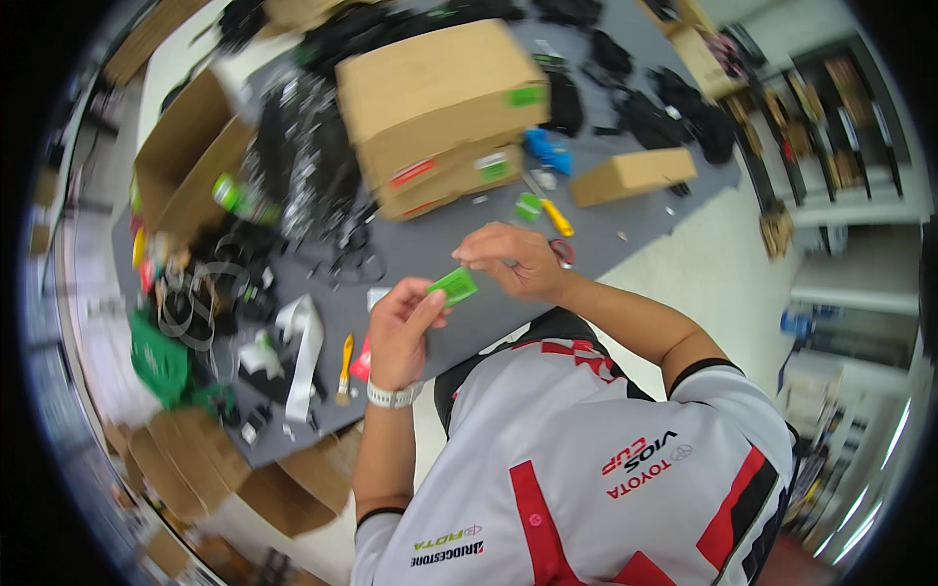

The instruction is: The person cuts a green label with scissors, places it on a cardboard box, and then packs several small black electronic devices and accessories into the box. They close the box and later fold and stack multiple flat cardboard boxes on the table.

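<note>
My left hand (403, 329), with a white watch (396, 396) on its wrist, pinches a small green label (454, 286) between thumb and fingers. Dark print shows on the label's face. Just above and to the right of it, my right hand (516, 260) is raised with its fingers bent and their tips close together. Whether anything thin sits between those tips cannot be made out. Both hands are over the near part of a grey-topped table (469, 333). Behind them stand stacked cardboard boxes (443, 88), which bear green labels on their sides.
Beyond my right hand lie another green label (527, 207), a yellow-handled tool (557, 218), red-handled scissors (563, 253) and a small cardboard box (634, 176). To the left are a yellow-handled brush (345, 370), a white strip (302, 359), an opened carton (192, 150) and plastic-wrapped black goods (304, 154).
</note>
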A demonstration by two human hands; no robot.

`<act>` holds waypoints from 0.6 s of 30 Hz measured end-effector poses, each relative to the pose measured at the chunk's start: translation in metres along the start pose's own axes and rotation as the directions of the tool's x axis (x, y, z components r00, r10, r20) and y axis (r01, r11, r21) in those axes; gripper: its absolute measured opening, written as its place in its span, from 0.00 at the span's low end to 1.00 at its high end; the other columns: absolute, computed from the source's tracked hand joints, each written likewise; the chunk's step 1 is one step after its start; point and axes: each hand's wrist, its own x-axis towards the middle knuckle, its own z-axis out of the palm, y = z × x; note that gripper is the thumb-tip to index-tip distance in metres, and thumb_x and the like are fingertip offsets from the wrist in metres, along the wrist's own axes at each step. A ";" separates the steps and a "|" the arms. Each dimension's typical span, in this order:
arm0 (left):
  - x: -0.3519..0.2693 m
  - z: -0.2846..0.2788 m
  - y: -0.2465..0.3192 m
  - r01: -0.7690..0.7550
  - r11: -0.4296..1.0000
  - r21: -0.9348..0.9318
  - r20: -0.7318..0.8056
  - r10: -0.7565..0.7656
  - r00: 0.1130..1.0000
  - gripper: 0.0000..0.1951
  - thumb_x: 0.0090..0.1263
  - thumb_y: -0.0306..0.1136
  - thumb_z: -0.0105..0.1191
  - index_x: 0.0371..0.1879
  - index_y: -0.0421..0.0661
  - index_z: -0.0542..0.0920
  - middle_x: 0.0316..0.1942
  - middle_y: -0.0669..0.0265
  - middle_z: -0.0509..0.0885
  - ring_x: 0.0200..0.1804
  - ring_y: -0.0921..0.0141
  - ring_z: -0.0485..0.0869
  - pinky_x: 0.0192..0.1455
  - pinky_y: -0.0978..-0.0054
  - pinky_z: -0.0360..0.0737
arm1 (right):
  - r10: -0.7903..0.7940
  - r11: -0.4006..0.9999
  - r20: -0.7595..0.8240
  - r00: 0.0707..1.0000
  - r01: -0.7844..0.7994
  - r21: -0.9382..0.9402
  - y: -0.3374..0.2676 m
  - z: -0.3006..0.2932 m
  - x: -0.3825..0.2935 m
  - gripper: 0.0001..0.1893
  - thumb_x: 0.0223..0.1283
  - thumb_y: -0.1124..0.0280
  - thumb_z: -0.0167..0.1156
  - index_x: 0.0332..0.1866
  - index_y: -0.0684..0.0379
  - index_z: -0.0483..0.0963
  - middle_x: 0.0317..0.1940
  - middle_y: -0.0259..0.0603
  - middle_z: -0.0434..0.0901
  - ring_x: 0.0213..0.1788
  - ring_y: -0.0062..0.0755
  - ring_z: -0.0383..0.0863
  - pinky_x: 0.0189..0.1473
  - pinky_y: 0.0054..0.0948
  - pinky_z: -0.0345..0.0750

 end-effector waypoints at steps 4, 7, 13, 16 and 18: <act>0.043 0.097 -0.040 -0.098 0.958 0.270 0.063 0.084 0.994 0.05 0.78 0.28 0.64 0.42 0.40 0.82 0.33 0.74 0.81 0.36 0.83 0.76 0.41 0.83 0.74 | 0.608 0.683 -0.055 0.792 -0.487 0.544 -0.009 -0.108 -0.074 0.08 0.76 0.78 0.62 0.55 0.63 0.78 0.45 0.39 0.87 0.44 0.25 0.87 0.51 0.28 0.84; 0.079 0.184 -0.083 -0.163 0.898 0.408 0.137 0.116 0.984 0.04 0.78 0.26 0.64 0.41 0.40 0.82 0.31 0.75 0.81 0.34 0.84 0.74 0.38 0.83 0.72 | 0.717 0.540 0.050 0.695 -0.600 0.590 -0.016 -0.196 -0.119 0.06 0.76 0.75 0.64 0.51 0.64 0.78 0.41 0.35 0.86 0.43 0.19 0.85 0.50 0.25 0.83; 0.141 0.349 -0.146 -0.139 0.822 0.552 0.181 0.045 0.983 0.05 0.77 0.26 0.64 0.41 0.38 0.82 0.30 0.74 0.83 0.31 0.84 0.76 0.35 0.82 0.74 | 0.815 0.495 -0.041 0.579 -0.656 0.570 0.004 -0.345 -0.194 0.06 0.75 0.72 0.67 0.47 0.63 0.80 0.37 0.32 0.86 0.38 0.17 0.84 0.45 0.21 0.81; 0.166 0.402 -0.165 -0.047 0.837 0.545 0.133 -0.032 0.991 0.06 0.77 0.27 0.65 0.42 0.39 0.83 0.32 0.72 0.85 0.32 0.83 0.79 0.38 0.83 0.76 | 0.817 0.515 -0.099 0.568 -0.642 0.567 0.015 -0.398 -0.213 0.06 0.76 0.72 0.65 0.47 0.64 0.79 0.36 0.31 0.84 0.38 0.15 0.83 0.44 0.19 0.80; 0.184 0.429 -0.174 0.006 0.866 0.500 0.066 -0.045 0.997 0.06 0.78 0.28 0.65 0.43 0.39 0.83 0.34 0.72 0.86 0.33 0.82 0.80 0.39 0.83 0.77 | 0.820 0.523 -0.125 0.559 -0.641 0.562 0.024 -0.425 -0.224 0.07 0.75 0.71 0.66 0.46 0.64 0.79 0.35 0.30 0.84 0.37 0.14 0.83 0.43 0.19 0.79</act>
